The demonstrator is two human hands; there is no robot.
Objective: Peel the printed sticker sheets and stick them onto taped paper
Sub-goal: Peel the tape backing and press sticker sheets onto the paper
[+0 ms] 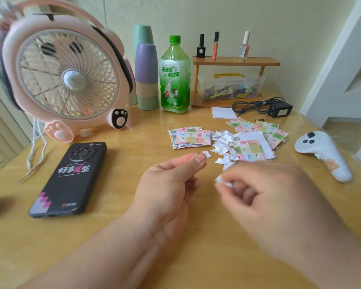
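Head view: the wooden table [117, 205] fills most of the picture. At its far left corner stands a pink fan [69, 78], and a black phone [71, 180] lies in front of it, near the left edge. A green tea bottle [175, 80] stands at the far edge, and a white controller [323, 155] lies at the right edge.

The left hand [171, 184] is above the middle of the table. Its thumb and forefinger are pressed together, and they seem to pinch a white scrap [206, 154] at their tips. The right hand [275, 197] is blurred. Its fingers are curled, and a crumpled white piece [222, 181] shows between them.

The printed sticker sheets lie beyond the hands, as a tidy left stack [191, 137] and a loose right pile [267, 130], with one single sheet [249, 150] in front of the pile. Between them is a heap of small paper scraps [222, 142], probably peeled backing.

I judge that the work is somewhere in the middle: many pieces are already peeled, but many sheets wait. I cannot tell which stack is finished. A white paper [223, 112] lies near the far edge; whether it is the taped one, I cannot say.
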